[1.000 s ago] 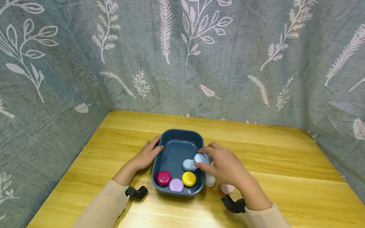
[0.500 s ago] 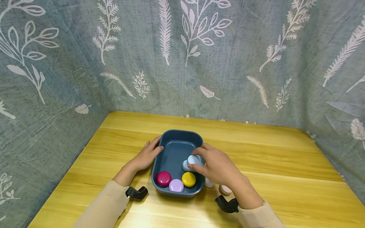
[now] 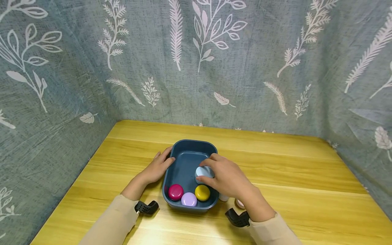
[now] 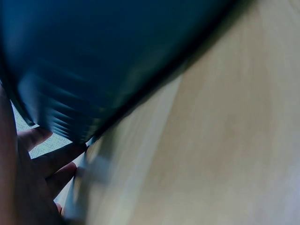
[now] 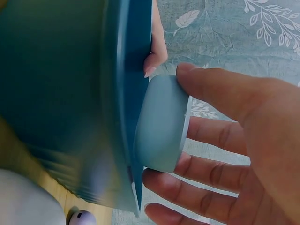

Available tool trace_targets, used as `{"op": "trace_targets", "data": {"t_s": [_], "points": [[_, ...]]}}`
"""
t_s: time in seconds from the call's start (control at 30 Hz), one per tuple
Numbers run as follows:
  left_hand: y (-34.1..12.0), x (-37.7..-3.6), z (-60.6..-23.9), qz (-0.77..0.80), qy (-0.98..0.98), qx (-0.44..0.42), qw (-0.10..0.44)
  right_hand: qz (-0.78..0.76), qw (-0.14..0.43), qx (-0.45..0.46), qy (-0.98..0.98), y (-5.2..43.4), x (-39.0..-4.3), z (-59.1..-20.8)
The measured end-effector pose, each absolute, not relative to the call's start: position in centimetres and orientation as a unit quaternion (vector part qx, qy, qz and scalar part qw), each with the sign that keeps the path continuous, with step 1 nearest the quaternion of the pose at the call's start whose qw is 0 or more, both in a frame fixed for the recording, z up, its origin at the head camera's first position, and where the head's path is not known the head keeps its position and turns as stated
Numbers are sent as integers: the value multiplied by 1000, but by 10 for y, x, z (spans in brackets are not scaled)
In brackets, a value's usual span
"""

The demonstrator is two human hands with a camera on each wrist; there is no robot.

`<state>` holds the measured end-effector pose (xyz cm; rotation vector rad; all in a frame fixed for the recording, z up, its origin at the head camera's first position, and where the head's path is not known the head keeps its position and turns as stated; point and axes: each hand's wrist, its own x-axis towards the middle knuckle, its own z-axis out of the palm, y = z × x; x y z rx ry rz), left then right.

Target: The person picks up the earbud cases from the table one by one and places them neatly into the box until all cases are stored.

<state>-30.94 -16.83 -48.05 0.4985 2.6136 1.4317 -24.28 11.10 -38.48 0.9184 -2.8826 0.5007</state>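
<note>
Pale blue piece (image 3: 204, 171), round and flat like a small macaron, was pinched by the right hand (image 3: 227, 177) between the thumb and the curled fingers (image 5: 220, 161), and it was inside the dark blue tray (image 3: 190, 146), near the right wall of it. In the right wrist view the piece (image 5: 161, 124) was just against the tray's rim (image 5: 136, 70). The left hand (image 3: 157, 167) rested on the left side of the tray, with its fingers almost straight along the rim and the thumb on the edge; it gripped nothing else. In the left wrist view only blurred fingertips (image 4: 49, 161) showed beside the tray wall (image 4: 93, 56). At the near end of the tray lay three more pieces in a row: a magenta one (image 3: 176, 192), a lilac one (image 3: 189, 199) and a yellow one (image 3: 202, 192). Outside the tray, on the wooden table (image 3: 306, 177), a white piece (image 3: 224, 197) and a pinkish piece (image 3: 239, 203) were half hidden under the right wrist. Both sleeves were beige, and a patterned grey cloth (image 3: 196, 61) hung behind the table.
</note>
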Motion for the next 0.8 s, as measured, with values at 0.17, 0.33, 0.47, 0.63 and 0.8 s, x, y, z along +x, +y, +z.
{"op": "trace_targets", "data": {"t_s": [0.17,0.33,0.47,0.63,0.8], "points": [[-169,-310,-482,469,866,164,55,155,41,303,-939,107,-244,-386],[-169,-311,-483,467,867,163,51,156,42,303,-939,103,-245,-388],[-169,-312,-483,469,866,165,52,158,41,306,-938,101,-245,-390],[-168,-312,-483,473,864,166,52,154,41,315,-935,97,-246,-392],[-169,-311,-483,472,865,163,53,157,32,315,-935,94,-248,-394]]}}
